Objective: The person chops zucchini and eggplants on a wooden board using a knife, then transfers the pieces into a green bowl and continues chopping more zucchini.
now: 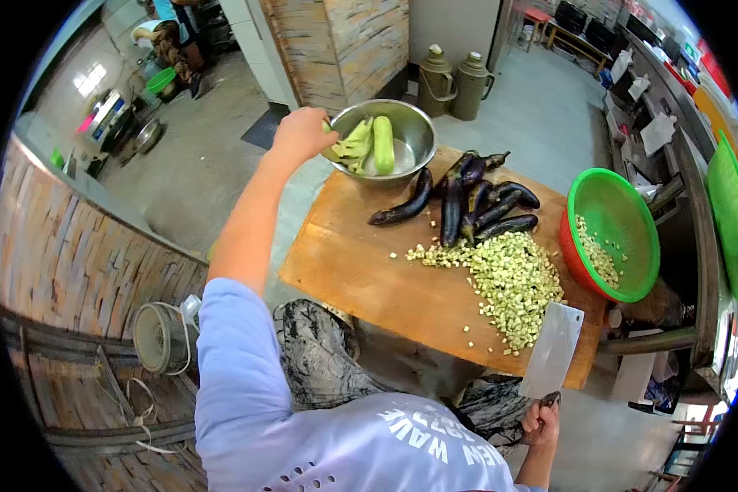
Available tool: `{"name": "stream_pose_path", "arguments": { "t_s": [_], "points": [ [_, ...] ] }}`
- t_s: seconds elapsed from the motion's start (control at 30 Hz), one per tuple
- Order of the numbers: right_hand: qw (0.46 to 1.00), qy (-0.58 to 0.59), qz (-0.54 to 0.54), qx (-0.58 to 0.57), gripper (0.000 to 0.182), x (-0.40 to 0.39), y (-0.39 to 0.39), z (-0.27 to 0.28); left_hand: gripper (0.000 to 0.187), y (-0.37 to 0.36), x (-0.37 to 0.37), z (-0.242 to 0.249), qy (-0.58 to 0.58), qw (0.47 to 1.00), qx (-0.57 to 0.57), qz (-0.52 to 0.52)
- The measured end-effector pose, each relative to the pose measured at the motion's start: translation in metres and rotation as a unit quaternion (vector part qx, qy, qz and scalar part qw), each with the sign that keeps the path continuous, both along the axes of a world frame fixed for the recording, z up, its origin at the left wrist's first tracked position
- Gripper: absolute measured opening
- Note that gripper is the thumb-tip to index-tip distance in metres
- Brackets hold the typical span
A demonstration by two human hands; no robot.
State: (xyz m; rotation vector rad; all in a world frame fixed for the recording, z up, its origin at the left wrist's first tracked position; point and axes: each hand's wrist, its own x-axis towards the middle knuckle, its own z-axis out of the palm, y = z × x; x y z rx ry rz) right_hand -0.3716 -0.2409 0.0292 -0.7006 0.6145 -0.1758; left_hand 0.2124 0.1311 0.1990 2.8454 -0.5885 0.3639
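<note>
My left hand (302,136) is at the left rim of a steel bowl (422,135), its fingers closed on a green vegetable piece that is mostly hidden. Inside the bowl lie a thick, long pale green vegetable (384,146) and several thinner pale green pieces (354,149). My right hand (541,424) grips the handle of a cleaver (553,348), whose broad blade rests over the board's near right corner. Beside the blade spreads a heap of diced pale green vegetable (517,279). Several dark purple eggplants (453,209) lie behind the heap on the wooden board (353,246).
A green colander (644,217) nested in a red one holds more dice at the right. Two thermos flasks (471,86) stand on the floor beyond the bowl. A cluttered shelf (685,164) runs along the right. Another person (172,45) bends down at the far left.
</note>
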Motion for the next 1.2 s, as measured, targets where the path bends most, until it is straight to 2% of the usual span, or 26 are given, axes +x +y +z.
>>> {"name": "stream_pose_path", "arguments": {
  "t_s": [0.13, 0.23, 0.3, 0.4, 0.47, 0.7, 0.8, 0.87, 0.9, 1.0, 1.07, 1.1, 1.17, 1.2],
  "points": [
    [0.992, 0.064, 0.028, -0.102, 0.045, 0.052, 0.033, 0.025, 0.033, 0.050, -0.067, -0.020, 0.012, 0.974, -0.224, -0.043],
    [0.968, 0.067, 0.137, -0.201, 0.024, 0.092, 0.057, 0.047, 0.029, 0.033, -0.137, -0.097, 0.096, 0.892, -0.440, -0.035],
    [0.924, 0.084, 0.201, -0.313, 0.006, 0.119, 0.073, 0.057, 0.029, 0.008, -0.185, -0.163, 0.043, 0.905, -0.419, -0.052],
    [0.842, 0.092, 0.278, -0.454, 0.014, 0.144, 0.100, 0.074, 0.028, -0.028, -0.246, -0.209, 0.066, 0.913, -0.397, -0.062],
    [0.692, 0.083, 0.289, -0.656, 0.020, 0.151, 0.106, 0.052, 0.028, -0.038, -0.264, -0.246, 0.050, 0.930, -0.351, -0.093],
    [0.634, 0.139, 0.347, -0.677, 0.021, 0.169, 0.140, 0.066, 0.030, -0.040, -0.267, -0.249, 0.065, 0.927, -0.343, -0.140],
    [0.586, 0.134, 0.367, -0.710, 0.020, 0.186, 0.140, 0.024, 0.033, -0.033, -0.266, -0.255, 0.088, 0.928, -0.327, -0.156],
    [0.571, 0.151, 0.347, -0.728, 0.020, 0.192, 0.144, 0.005, 0.034, -0.030, -0.264, -0.264, 0.133, 0.924, -0.322, -0.158],
    [0.563, 0.158, 0.338, -0.738, 0.020, 0.195, 0.144, -0.004, 0.035, -0.029, -0.258, -0.264, 0.115, 0.931, -0.293, -0.185],
    [0.658, 0.124, 0.304, -0.678, 0.019, 0.191, 0.121, -0.032, 0.038, -0.029, -0.235, -0.259, 0.041, 0.940, -0.212, -0.263],
    [0.726, 0.179, 0.327, -0.577, 0.019, 0.195, 0.122, -0.014, 0.039, -0.040, -0.218, -0.243, -0.047, 0.931, -0.174, -0.317],
    [0.756, 0.204, 0.335, -0.524, 0.018, 0.198, 0.121, -0.007, 0.041, -0.044, -0.215, -0.240, -0.058, 0.936, -0.152, -0.311],
    [0.768, 0.189, 0.320, -0.521, 0.018, 0.198, 0.121, -0.008, 0.043, -0.049, -0.212, -0.235, -0.080, 0.945, -0.106, -0.300],
    [0.770, 0.180, 0.317, -0.523, 0.018, 0.197, 0.121, -0.007, 0.042, -0.048, -0.215, -0.240, -0.062, 0.944, -0.130, -0.296]
  ]
}}
